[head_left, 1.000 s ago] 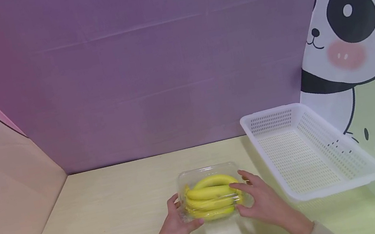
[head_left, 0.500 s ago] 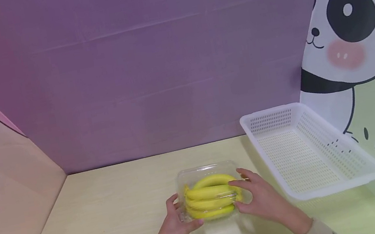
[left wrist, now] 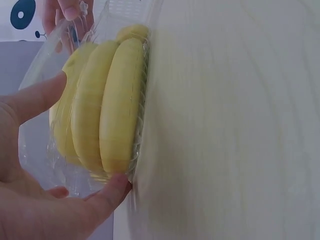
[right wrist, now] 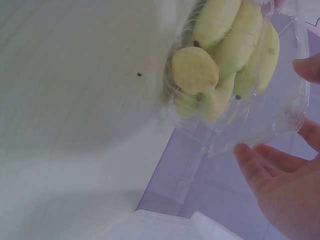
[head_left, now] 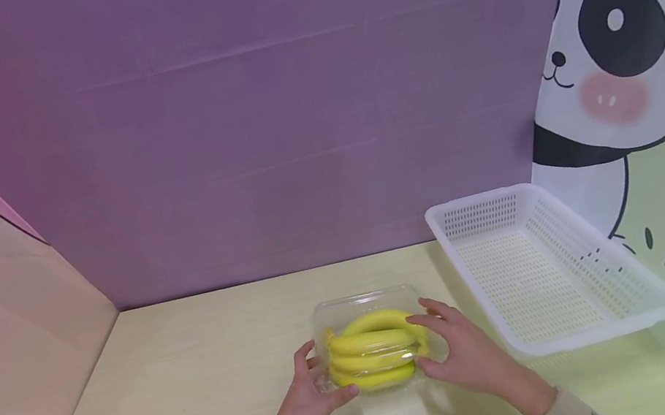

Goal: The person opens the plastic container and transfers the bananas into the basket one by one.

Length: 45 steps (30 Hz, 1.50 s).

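Observation:
A clear plastic clamshell box [head_left: 363, 302] stands on the pale table in the head view, with several yellow bananas [head_left: 374, 361] inside. My left hand [head_left: 308, 401] grips the box's left side, its thumb along the near corner and its fingers round the left edge. Opposite it, my right hand [head_left: 468, 354] holds the right side between thumb and fingers, one finger over the lid's top. In the left wrist view the bananas [left wrist: 97, 107] show through the plastic between the spread fingers. From the right wrist, the banana ends [right wrist: 195, 70] face the camera, and fingertips [right wrist: 245, 152] are right at the box's corner.
A white perforated plastic basket [head_left: 496, 304] stands on the table to the right. A purple cloth wall [head_left: 241, 142] closes off the back, with printed panels at both sides. Under the box lies the pale wooden tabletop [head_left: 173, 399]. One dark speck [right wrist: 139, 74] shows on the table.
Both hands stay at the box, which has shifted very slightly. The right hand's fingers have moved a little over the lid; the glare on the plastic differs.

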Each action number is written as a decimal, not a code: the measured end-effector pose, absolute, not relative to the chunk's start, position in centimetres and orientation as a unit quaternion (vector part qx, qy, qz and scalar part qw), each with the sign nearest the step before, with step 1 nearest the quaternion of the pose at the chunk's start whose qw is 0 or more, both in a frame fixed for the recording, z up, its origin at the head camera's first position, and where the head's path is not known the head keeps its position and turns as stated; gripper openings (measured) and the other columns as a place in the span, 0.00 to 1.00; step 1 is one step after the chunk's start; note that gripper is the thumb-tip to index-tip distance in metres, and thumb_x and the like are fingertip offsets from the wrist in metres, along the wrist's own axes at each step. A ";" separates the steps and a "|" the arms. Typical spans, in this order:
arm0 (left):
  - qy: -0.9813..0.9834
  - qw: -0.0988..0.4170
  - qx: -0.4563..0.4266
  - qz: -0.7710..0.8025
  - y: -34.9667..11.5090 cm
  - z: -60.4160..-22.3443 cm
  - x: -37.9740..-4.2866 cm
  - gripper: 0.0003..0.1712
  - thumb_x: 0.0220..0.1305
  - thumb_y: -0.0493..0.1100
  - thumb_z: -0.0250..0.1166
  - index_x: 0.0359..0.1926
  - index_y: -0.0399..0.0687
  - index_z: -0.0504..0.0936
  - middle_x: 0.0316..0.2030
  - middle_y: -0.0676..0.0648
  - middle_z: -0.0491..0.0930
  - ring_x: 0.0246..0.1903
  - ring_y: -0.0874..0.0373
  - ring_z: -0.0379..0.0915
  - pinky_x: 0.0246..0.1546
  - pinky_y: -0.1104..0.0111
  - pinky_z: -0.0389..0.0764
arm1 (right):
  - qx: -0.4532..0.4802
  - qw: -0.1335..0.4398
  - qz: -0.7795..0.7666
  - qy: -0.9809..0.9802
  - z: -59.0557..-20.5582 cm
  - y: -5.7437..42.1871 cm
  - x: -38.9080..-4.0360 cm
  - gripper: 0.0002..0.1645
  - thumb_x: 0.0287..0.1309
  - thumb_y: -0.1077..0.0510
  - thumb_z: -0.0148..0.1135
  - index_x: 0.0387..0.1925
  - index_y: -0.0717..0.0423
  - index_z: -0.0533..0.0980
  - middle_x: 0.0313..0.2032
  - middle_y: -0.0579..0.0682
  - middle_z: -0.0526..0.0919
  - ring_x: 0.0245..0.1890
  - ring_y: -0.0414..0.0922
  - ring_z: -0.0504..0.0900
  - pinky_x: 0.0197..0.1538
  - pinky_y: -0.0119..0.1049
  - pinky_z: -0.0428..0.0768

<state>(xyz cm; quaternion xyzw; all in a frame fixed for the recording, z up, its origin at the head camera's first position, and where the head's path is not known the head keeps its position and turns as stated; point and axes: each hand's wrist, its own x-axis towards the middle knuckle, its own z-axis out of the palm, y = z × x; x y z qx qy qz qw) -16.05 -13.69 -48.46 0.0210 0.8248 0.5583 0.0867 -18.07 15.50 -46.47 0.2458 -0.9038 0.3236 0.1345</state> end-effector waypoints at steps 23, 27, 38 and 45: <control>0.804 0.107 0.033 0.585 -14.0 -48.5 -16.7 0.67 0.52 0.42 0.81 0.79 0.41 0.40 0.69 0.28 0.61 0.64 0.31 0.67 0.62 0.42 0.72 | 0.211 0.139 0.379 -0.890 -45.7 15.3 -18.4 0.32 0.53 0.54 0.74 0.60 0.54 0.77 0.68 0.58 0.72 0.67 0.61 0.71 0.64 0.61 0.73; 0.808 0.112 0.031 0.578 -13.9 -48.5 -16.7 0.67 0.52 0.44 0.81 0.78 0.41 0.40 0.67 0.27 0.64 0.64 0.32 0.67 0.61 0.42 0.73 | 0.210 0.144 0.389 -0.886 -45.6 15.4 -18.6 0.33 0.53 0.54 0.75 0.61 0.56 0.76 0.68 0.59 0.72 0.68 0.61 0.71 0.65 0.60 0.72; 0.804 0.115 0.043 0.582 -13.9 -48.4 -16.7 0.66 0.53 0.44 0.80 0.78 0.42 0.41 0.67 0.28 0.67 0.65 0.34 0.66 0.61 0.42 0.72 | 0.219 0.178 0.401 -0.872 -45.7 15.3 -18.9 0.32 0.55 0.54 0.74 0.61 0.58 0.76 0.66 0.59 0.75 0.65 0.59 0.74 0.61 0.60 0.75; 0.798 0.114 0.044 0.589 -13.9 -48.4 -16.6 0.66 0.53 0.42 0.80 0.78 0.41 0.41 0.66 0.29 0.66 0.64 0.34 0.67 0.59 0.44 0.75 | 0.219 0.199 0.418 -0.859 -45.9 15.2 -19.1 0.29 0.55 0.57 0.73 0.58 0.60 0.78 0.63 0.60 0.77 0.63 0.59 0.75 0.60 0.61 0.76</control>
